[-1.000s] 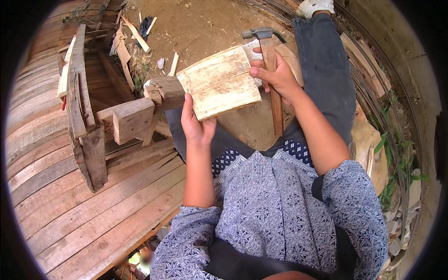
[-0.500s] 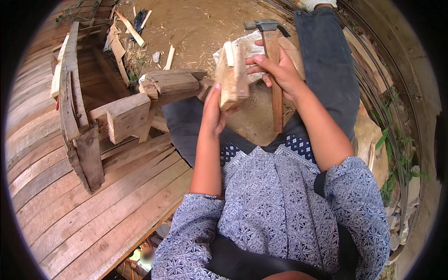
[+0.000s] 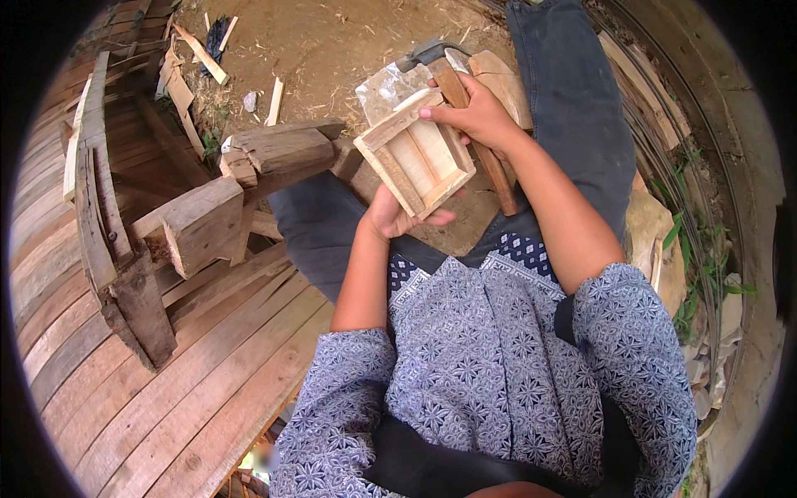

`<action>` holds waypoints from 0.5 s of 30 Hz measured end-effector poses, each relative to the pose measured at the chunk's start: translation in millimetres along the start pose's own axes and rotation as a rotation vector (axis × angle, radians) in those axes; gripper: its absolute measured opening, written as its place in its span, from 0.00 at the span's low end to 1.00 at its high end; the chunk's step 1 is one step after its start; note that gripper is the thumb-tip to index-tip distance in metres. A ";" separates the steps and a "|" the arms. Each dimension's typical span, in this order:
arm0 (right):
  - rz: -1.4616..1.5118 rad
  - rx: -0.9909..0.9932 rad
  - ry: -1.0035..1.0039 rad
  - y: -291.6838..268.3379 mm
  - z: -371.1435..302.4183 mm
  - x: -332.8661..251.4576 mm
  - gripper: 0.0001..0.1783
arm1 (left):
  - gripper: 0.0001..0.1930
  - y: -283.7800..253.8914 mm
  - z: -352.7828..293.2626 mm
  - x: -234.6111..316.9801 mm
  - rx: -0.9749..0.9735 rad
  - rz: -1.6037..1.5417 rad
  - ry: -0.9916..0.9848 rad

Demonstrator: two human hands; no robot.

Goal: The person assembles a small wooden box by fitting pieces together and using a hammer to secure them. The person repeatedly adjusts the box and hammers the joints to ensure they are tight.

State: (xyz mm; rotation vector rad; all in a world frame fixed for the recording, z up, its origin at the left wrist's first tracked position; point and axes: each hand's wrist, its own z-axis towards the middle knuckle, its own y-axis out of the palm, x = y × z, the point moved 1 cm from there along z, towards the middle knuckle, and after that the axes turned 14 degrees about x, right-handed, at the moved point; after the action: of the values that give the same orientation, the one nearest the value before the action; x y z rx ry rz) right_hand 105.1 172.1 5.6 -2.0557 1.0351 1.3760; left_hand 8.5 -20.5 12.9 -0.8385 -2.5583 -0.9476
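Small wooden box (image 3: 418, 154) up over the lap, open side facing us. Left hand (image 3: 397, 217) clamped on its lower corner, right hand (image 3: 475, 116) pinching the top rim beside the hammer (image 3: 465, 108). Looks light, stiff, thin-walled; safest grip is the corners, not the slats.

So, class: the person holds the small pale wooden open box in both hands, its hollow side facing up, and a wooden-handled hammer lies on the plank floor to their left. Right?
Not quite. The head view shows the wooden-handled hammer lying by the right hand, between the legs, not on the plank floor to the left. The left hand and right hand do hold the small pale wooden open box, hollow side up.
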 end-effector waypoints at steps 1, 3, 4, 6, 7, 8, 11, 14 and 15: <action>0.005 0.019 -0.009 3.5 0.6 5.3 0.35 | 0.40 -3.5 1.9 0.3 0.141 -0.044 0.109; 0.011 0.070 0.016 7.7 3.1 15.4 0.37 | 0.40 -12.9 12.1 1.7 0.424 -0.130 0.325; 0.013 0.096 0.048 9.6 5.2 19.9 0.38 | 0.37 -26.9 17.9 0.1 0.429 -0.123 0.410; -0.010 0.152 0.092 15.9 6.5 23.6 0.37 | 0.32 -63.0 25.4 -4.7 0.441 -0.109 0.583; -0.039 0.194 0.106 17.1 7.2 25.0 0.35 | 0.30 -60.9 25.7 -2.0 0.494 0.093 0.633; -0.068 0.241 0.117 16.1 9.0 27.2 0.32 | 0.28 -51.6 25.9 5.9 0.538 0.298 0.680; -0.069 0.299 0.106 10.4 18.6 45.4 0.23 | 0.21 -33.6 26.0 29.2 0.702 0.684 0.812; -0.087 0.289 0.015 9.3 28.2 65.1 0.20 | 0.24 -28.0 27.7 43.8 0.879 0.958 0.957; -0.070 0.280 -0.015 8.9 30.8 71.9 0.20 | 0.25 -25.0 28.0 47.4 0.916 0.991 0.999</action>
State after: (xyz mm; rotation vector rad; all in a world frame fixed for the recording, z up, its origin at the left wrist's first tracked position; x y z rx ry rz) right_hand 96.2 164.8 -72.2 -1.8551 1.0725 1.1385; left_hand -46.0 2.8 0.7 -0.8307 -1.1685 0.1636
